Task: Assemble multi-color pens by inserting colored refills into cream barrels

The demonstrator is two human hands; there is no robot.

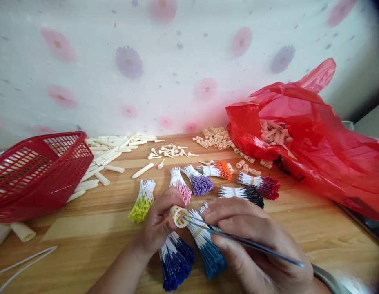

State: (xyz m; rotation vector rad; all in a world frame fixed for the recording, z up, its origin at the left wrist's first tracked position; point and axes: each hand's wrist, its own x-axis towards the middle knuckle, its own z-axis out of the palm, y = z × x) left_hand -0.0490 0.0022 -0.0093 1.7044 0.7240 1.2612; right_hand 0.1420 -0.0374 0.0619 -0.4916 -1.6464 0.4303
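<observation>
My left hand (161,218) grips a small cream slotted plastic cylinder (179,217), its round opening turned toward my right hand. Something small and yellow-pink shows inside it, too small to name. In my right hand (253,241) is a pair of dark metal tweezers (238,240), their tips at the cylinder's mouth. Whether the tips pinch anything is hidden. Below my hands lie bundles of thin white sticks with coloured ends: a dark blue bundle (176,261) and a teal bundle (208,245). The yellow bundle (142,201) and pink bundle (180,185) lie just beyond my left hand.
Purple (201,181), orange (218,169), black (243,194) and dark red (259,183) bundles lie farther back. Cream tubes (108,157) are heaped beside a red basket (39,175). Small pegs (171,151) and slotted pieces (218,136) lie behind. A red plastic bag (312,134) spreads at right.
</observation>
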